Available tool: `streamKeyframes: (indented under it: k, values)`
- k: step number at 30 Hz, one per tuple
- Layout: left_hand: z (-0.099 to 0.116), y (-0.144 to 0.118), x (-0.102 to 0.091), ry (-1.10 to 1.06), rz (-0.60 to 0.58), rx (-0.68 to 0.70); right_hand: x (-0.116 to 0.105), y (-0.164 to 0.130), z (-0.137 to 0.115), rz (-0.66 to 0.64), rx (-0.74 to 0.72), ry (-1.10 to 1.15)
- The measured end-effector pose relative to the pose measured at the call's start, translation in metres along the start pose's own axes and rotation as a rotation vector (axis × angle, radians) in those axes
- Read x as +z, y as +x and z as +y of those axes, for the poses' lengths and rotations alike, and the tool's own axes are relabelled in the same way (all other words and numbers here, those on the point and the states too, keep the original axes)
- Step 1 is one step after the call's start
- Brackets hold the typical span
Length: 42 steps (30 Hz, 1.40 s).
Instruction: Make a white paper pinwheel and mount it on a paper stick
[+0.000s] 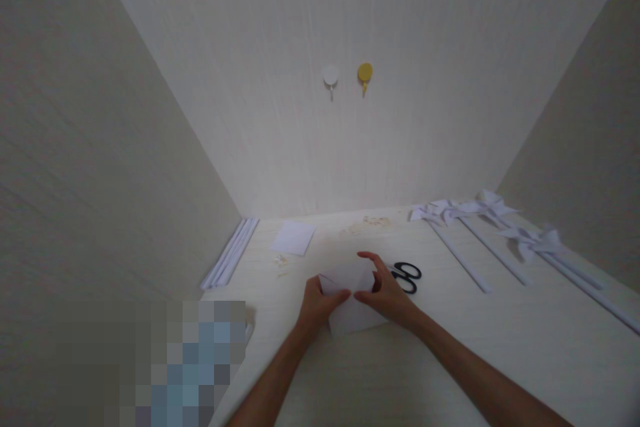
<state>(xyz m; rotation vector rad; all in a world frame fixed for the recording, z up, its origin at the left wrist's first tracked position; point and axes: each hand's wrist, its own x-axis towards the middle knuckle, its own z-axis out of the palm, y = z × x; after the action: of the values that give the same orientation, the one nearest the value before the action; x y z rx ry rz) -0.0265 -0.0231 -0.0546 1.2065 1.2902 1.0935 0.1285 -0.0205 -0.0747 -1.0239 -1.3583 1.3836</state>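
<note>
White paper sheet [353, 315], folded, at the middle of the pale tabletop [440, 360], between both hands. Left hand [319, 299] curled, thumb and fingers closed on its left edge. Right hand [384, 290] pinches its right side, index finger extended. Black-handled scissors [401, 273] just beside right hand. Paper pinwheels [533, 242] lie farther right; paper tubes [233, 253] at left.

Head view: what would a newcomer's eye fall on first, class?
Likely the yellow hook, vivid against the pale wall. Then the black-handled scissors on the table, partly behind the right hand, which holds white paper with the left hand. White paper pinwheels lie toward the table's right side.
</note>
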Motion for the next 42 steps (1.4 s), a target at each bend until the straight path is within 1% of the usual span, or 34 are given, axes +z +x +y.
streamKeyframes:
  k: [3, 5, 7, 9, 11, 13, 15, 17, 19, 20, 22, 24, 26, 29, 31, 34, 38, 42]
  values:
    - [-0.003, 0.001, -0.001, -0.016, -0.001, -0.013, 0.000, 0.001, -0.001, 0.003, 0.007, 0.050]
    - [-0.004, 0.001, 0.000, -0.038, -0.004, -0.024, 0.001, 0.002, -0.003, -0.001, 0.009, 0.121]
    - [-0.004, 0.002, 0.000, -0.059, 0.022, -0.028, 0.002, 0.003, -0.004, 0.003, 0.016, 0.216]
    - [-0.005, 0.003, 0.000, -0.081, 0.099, -0.025, 0.003, 0.003, -0.006, 0.021, 0.022, 0.298]
    - [-0.006, 0.005, -0.001, -0.093, 0.227, -0.024, 0.002, 0.003, -0.006, 0.045, 0.006, 0.359]
    - [-0.006, 0.008, -0.004, -0.116, 0.357, -0.021, 0.002, 0.002, -0.006, 0.044, -0.048, 0.391]
    - [-0.007, 0.010, -0.006, -0.157, 0.453, -0.012, 0.001, 0.001, -0.004, -0.003, -0.116, 0.377]
    - [-0.007, 0.011, -0.008, -0.201, 0.496, -0.001, 0.002, 0.000, -0.001, -0.080, -0.176, 0.298]
    - [-0.007, 0.011, -0.008, -0.207, 0.504, 0.002, 0.003, 0.000, 0.003, -0.136, -0.216, 0.157]
    - [-0.006, 0.010, -0.008, -0.196, 0.498, 0.001, 0.005, 0.000, 0.005, -0.142, -0.229, 0.071]
    - [-0.004, 0.009, -0.006, -0.171, 0.475, 0.002, 0.007, 0.001, 0.009, -0.105, -0.241, -0.074]
    - [-0.002, 0.006, -0.003, -0.159, 0.444, 0.002, 0.009, 0.001, 0.011, -0.067, -0.211, -0.145]
    - [-0.001, 0.004, 0.000, -0.158, 0.415, -0.004, 0.011, 0.002, 0.011, -0.040, -0.178, -0.137]
    - [0.000, 0.002, 0.003, -0.153, 0.387, -0.017, 0.012, 0.002, 0.010, -0.012, -0.196, -0.066]
    - [0.000, 0.001, 0.004, -0.155, 0.379, -0.014, 0.012, 0.001, 0.009, -0.019, -0.209, -0.007]
    - [-0.001, 0.001, 0.004, -0.175, 0.369, -0.011, 0.012, -0.001, 0.008, -0.066, -0.192, 0.050]
    - [-0.001, 0.002, 0.003, -0.181, 0.405, -0.015, 0.013, -0.003, 0.005, -0.104, -0.179, 0.083]
    - [0.000, 0.001, 0.003, -0.150, 0.430, -0.027, 0.013, -0.001, 0.004, -0.032, -0.165, 0.058]
